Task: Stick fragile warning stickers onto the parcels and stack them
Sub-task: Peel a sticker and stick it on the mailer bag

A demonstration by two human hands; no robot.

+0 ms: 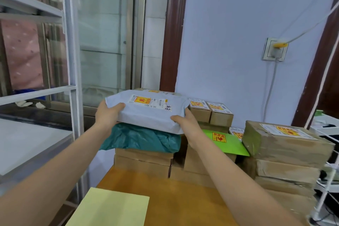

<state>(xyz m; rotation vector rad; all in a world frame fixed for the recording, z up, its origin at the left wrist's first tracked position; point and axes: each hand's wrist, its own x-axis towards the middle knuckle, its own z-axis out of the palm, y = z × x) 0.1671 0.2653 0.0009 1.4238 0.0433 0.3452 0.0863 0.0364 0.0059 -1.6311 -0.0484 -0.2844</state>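
At frame centre: stickered grey parcel (152, 113) is gripped by both hands, left hand (108, 113) and right hand (187, 123) | being stacked on teal parcel (141, 138) | stacks at right already stickered

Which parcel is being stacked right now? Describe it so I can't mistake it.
Find the pile of brown boxes against the blue wall. On its left column lies a teal bag; above that both hands hold the grey mailer bag. It is the only pale grey soft parcel, and has handwriting beside its sticker.
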